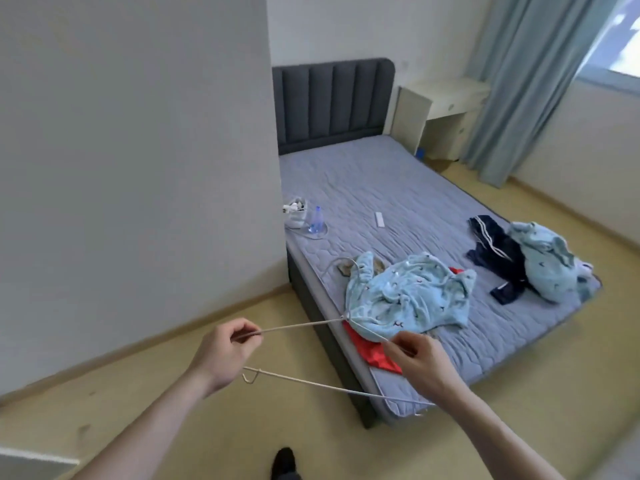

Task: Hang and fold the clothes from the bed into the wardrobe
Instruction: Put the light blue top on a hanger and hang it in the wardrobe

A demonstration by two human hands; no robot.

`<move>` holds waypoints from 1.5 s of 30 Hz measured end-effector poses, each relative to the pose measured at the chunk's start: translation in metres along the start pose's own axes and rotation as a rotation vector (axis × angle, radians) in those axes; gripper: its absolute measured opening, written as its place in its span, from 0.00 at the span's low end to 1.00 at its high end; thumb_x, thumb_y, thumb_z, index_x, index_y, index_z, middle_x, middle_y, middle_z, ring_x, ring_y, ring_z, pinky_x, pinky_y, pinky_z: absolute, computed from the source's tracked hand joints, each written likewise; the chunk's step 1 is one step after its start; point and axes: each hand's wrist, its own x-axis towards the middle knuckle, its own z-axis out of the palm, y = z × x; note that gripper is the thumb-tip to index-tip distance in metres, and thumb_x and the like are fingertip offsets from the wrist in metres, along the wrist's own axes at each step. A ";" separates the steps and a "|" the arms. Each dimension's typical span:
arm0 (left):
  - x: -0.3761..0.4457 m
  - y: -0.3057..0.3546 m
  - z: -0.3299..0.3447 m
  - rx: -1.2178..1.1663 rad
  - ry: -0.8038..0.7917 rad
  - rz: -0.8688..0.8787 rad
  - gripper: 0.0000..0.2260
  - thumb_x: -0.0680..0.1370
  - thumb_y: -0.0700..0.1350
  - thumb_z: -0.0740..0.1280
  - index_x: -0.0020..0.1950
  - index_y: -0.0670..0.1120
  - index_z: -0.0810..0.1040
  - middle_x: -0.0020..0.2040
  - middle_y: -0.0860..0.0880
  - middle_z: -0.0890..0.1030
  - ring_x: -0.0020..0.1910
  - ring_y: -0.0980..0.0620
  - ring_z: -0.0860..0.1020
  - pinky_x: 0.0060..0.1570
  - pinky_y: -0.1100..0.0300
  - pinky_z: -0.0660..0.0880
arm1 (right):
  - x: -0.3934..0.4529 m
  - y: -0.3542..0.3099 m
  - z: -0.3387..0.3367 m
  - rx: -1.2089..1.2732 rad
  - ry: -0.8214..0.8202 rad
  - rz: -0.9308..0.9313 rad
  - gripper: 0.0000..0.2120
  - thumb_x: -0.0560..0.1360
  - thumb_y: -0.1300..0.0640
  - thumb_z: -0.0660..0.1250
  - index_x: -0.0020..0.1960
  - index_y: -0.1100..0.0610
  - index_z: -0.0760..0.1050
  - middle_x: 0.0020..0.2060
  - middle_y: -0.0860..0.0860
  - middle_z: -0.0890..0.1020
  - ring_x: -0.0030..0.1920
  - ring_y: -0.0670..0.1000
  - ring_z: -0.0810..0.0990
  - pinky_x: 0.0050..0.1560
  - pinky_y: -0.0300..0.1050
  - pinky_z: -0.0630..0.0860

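A white wire hanger (311, 386) hangs in the air between my hands, in front of the bed's near corner. My left hand (221, 355) pinches one thin arm of it. My right hand (415, 362) grips the other side. Just beyond the hanger, a light blue patterned garment (408, 296) lies crumpled on the grey-blue mattress (398, 188), with a red cloth (370, 351) under it at the edge. A dark navy garment with white stripes (498, 254) and a second light blue bundle (547, 261) lie at the bed's right edge.
A plastic bottle (316, 220), a white bag (296, 211) and a small white remote (380, 220) lie on the mattress. Another hanger hook (341, 263) peeks out behind the blue garment. A white wall panel (138, 168) stands at left, a desk (443, 109) and curtain (519, 81) at the back.
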 end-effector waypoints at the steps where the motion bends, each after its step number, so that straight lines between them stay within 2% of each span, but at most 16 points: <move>1: 0.014 0.007 0.016 0.013 -0.032 0.009 0.02 0.75 0.44 0.76 0.44 0.51 0.85 0.42 0.59 0.86 0.46 0.59 0.83 0.51 0.59 0.78 | 0.001 0.014 -0.012 0.003 0.032 0.034 0.18 0.78 0.43 0.70 0.36 0.53 0.78 0.30 0.51 0.79 0.29 0.43 0.72 0.33 0.44 0.67; 4: 0.058 0.016 0.064 0.078 -0.102 0.013 0.08 0.74 0.46 0.77 0.49 0.58 0.82 0.48 0.60 0.85 0.51 0.60 0.81 0.56 0.59 0.77 | 0.010 0.046 -0.046 0.013 0.096 0.098 0.21 0.78 0.43 0.70 0.34 0.56 0.75 0.26 0.49 0.75 0.28 0.42 0.68 0.33 0.42 0.63; 6: 0.088 0.019 0.095 0.125 -0.148 -0.001 0.13 0.73 0.47 0.77 0.53 0.60 0.79 0.53 0.59 0.83 0.55 0.56 0.80 0.59 0.57 0.76 | 0.021 0.064 -0.065 -0.001 0.118 0.123 0.20 0.78 0.44 0.71 0.32 0.54 0.75 0.24 0.45 0.73 0.27 0.43 0.68 0.32 0.40 0.63; 8: 0.117 0.018 0.129 0.145 -0.196 -0.030 0.15 0.73 0.46 0.77 0.58 0.56 0.79 0.56 0.56 0.82 0.57 0.52 0.80 0.61 0.56 0.76 | 0.036 0.084 -0.079 -0.022 0.127 0.153 0.21 0.78 0.42 0.71 0.31 0.51 0.74 0.24 0.44 0.73 0.26 0.44 0.69 0.31 0.41 0.64; 11: 0.158 0.020 0.176 0.208 -0.290 -0.089 0.17 0.74 0.46 0.75 0.62 0.52 0.79 0.58 0.52 0.80 0.57 0.51 0.78 0.61 0.58 0.74 | 0.069 0.114 -0.096 -0.036 0.144 0.203 0.22 0.77 0.41 0.70 0.31 0.51 0.72 0.24 0.44 0.71 0.26 0.44 0.67 0.31 0.44 0.64; 14: 0.198 0.021 0.223 0.257 -0.394 -0.162 0.14 0.75 0.46 0.73 0.60 0.52 0.79 0.60 0.51 0.80 0.57 0.52 0.78 0.59 0.60 0.73 | 0.108 0.143 -0.113 -0.039 0.154 0.255 0.23 0.77 0.40 0.69 0.32 0.54 0.70 0.24 0.45 0.70 0.27 0.43 0.66 0.32 0.45 0.64; 19: 0.262 0.030 0.296 0.352 -0.548 -0.240 0.12 0.75 0.47 0.71 0.58 0.51 0.81 0.58 0.51 0.81 0.59 0.51 0.79 0.60 0.61 0.74 | 0.176 0.190 -0.137 -0.083 0.156 0.370 0.22 0.78 0.45 0.69 0.30 0.51 0.67 0.23 0.45 0.68 0.26 0.44 0.65 0.32 0.45 0.64; 22: 0.298 0.027 0.337 0.427 -0.620 -0.289 0.14 0.74 0.49 0.69 0.59 0.50 0.81 0.60 0.51 0.81 0.59 0.50 0.79 0.60 0.60 0.75 | 0.213 0.224 -0.146 -0.091 0.174 0.443 0.24 0.79 0.47 0.69 0.32 0.56 0.63 0.24 0.45 0.65 0.27 0.45 0.63 0.31 0.46 0.62; 26: 0.340 0.023 0.388 0.532 -0.678 -0.298 0.12 0.75 0.50 0.67 0.58 0.54 0.78 0.62 0.49 0.76 0.60 0.48 0.78 0.60 0.60 0.74 | 0.260 0.271 -0.146 -0.059 0.177 0.522 0.24 0.79 0.50 0.69 0.33 0.54 0.58 0.25 0.45 0.62 0.29 0.46 0.61 0.33 0.48 0.61; 29: 0.372 0.010 0.432 0.577 -0.713 -0.284 0.16 0.74 0.53 0.66 0.62 0.55 0.77 0.66 0.52 0.72 0.63 0.49 0.77 0.61 0.58 0.74 | 0.297 0.309 -0.137 -0.009 0.164 0.567 0.23 0.79 0.51 0.68 0.35 0.57 0.58 0.26 0.45 0.61 0.29 0.47 0.60 0.33 0.47 0.60; 33: 0.408 -0.025 0.493 0.604 -0.770 -0.314 0.20 0.74 0.53 0.65 0.65 0.53 0.75 0.68 0.53 0.69 0.63 0.49 0.77 0.63 0.55 0.73 | 0.343 0.359 -0.115 0.027 0.111 0.583 0.23 0.79 0.52 0.69 0.34 0.54 0.59 0.27 0.46 0.63 0.30 0.48 0.62 0.35 0.48 0.62; 36: 0.430 -0.053 0.534 0.632 -0.762 -0.364 0.25 0.76 0.51 0.65 0.72 0.50 0.69 0.73 0.51 0.66 0.65 0.43 0.76 0.62 0.51 0.74 | 0.371 0.395 -0.095 0.075 0.061 0.574 0.23 0.79 0.53 0.70 0.34 0.54 0.58 0.27 0.47 0.62 0.30 0.47 0.61 0.35 0.48 0.61; 39: 0.443 -0.080 0.571 0.652 -0.730 -0.431 0.34 0.77 0.47 0.65 0.81 0.50 0.57 0.79 0.49 0.62 0.70 0.40 0.74 0.62 0.52 0.73 | 0.389 0.425 -0.081 0.103 0.008 0.550 0.23 0.79 0.54 0.70 0.35 0.54 0.57 0.27 0.46 0.61 0.29 0.45 0.59 0.34 0.48 0.59; 41: 0.446 -0.090 0.588 0.638 -0.736 -0.516 0.39 0.76 0.45 0.65 0.83 0.53 0.50 0.77 0.48 0.67 0.67 0.42 0.76 0.56 0.55 0.75 | 0.395 0.442 -0.078 0.102 -0.020 0.533 0.24 0.79 0.53 0.70 0.35 0.54 0.57 0.28 0.46 0.60 0.29 0.45 0.59 0.34 0.48 0.60; 43: 0.445 -0.095 0.599 0.641 -0.781 -0.550 0.35 0.75 0.47 0.67 0.80 0.56 0.58 0.69 0.46 0.75 0.59 0.44 0.79 0.49 0.57 0.75 | 0.401 0.454 -0.079 0.118 -0.041 0.533 0.24 0.79 0.54 0.70 0.35 0.54 0.57 0.28 0.46 0.60 0.29 0.45 0.59 0.35 0.48 0.60; 45: 0.441 -0.092 0.604 0.700 -0.841 -0.541 0.23 0.76 0.49 0.67 0.72 0.56 0.72 0.66 0.47 0.79 0.59 0.44 0.80 0.49 0.58 0.74 | 0.405 0.462 -0.084 0.140 -0.070 0.532 0.24 0.79 0.54 0.70 0.35 0.54 0.57 0.28 0.46 0.60 0.30 0.45 0.59 0.35 0.48 0.59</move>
